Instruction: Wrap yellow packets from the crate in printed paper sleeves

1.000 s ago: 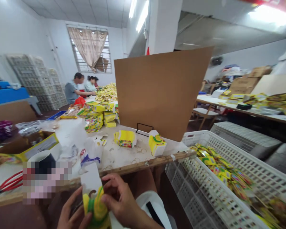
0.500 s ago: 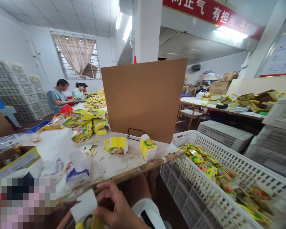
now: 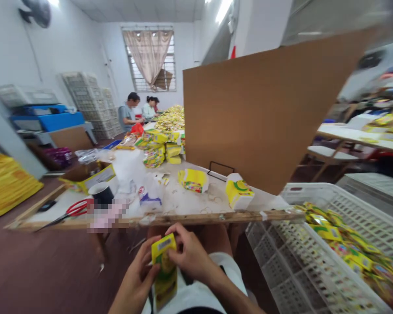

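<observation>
Over my lap, a flat yellow-and-green printed carton [image 3: 165,272] with a barcode at its top end is held between both hands. My left hand [image 3: 143,266] is closed on its left edge, thumb on the printed face. At the upper right edge, my right hand [image 3: 185,250] grips it with the fingers bent. On the table in front lie a bundle of yellow cartons [image 3: 193,180] and a second yellow stack [image 3: 239,192] with white sides. Loose rubber bands [image 3: 212,192] are scattered between them.
A brown cardboard panel [image 3: 249,117] stands on the table. To the right is a white crate [image 3: 314,192] holding yellow packs. Red-handled scissors [image 3: 80,207], a dark cup [image 3: 101,195] and an open box [image 3: 91,174] lie left. Co-workers [image 3: 129,113] sit at the far end.
My view has swung left and the floor at left now shows. Both hands are now in sight over my lap, with the yellow carton's printed face turned up.
</observation>
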Demonstrator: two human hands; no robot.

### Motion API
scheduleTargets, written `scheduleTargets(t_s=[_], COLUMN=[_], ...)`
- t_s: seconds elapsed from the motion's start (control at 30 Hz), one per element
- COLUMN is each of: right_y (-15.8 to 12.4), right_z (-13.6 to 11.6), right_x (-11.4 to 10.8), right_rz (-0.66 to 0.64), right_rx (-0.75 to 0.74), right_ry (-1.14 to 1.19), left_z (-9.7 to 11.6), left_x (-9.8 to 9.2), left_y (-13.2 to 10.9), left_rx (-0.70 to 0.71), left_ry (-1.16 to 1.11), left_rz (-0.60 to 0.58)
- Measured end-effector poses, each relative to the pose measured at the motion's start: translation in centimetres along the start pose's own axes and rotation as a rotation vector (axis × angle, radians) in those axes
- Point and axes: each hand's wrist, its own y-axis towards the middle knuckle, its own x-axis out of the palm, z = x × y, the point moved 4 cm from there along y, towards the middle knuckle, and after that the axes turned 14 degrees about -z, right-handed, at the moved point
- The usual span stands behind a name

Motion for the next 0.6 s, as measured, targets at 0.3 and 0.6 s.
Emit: scheduleTargets(t_s=[0.3,0.6], right_y=[0.3,-3.1], right_z=[0.2,-0.8], right_x=[-1.3,-5.6], right_rz=[0.030,0.250], right_rx=[-0.101,-0.128], right_ry=[-0.048,-0.282], left_z=[1.2,0.5], left_x=[0.6,0.4], left_y=[-0.4,-0.7], left_rx=[0.025,0.002], left_ry=[-0.082,0.068], left_rz=[0.009,0.155])
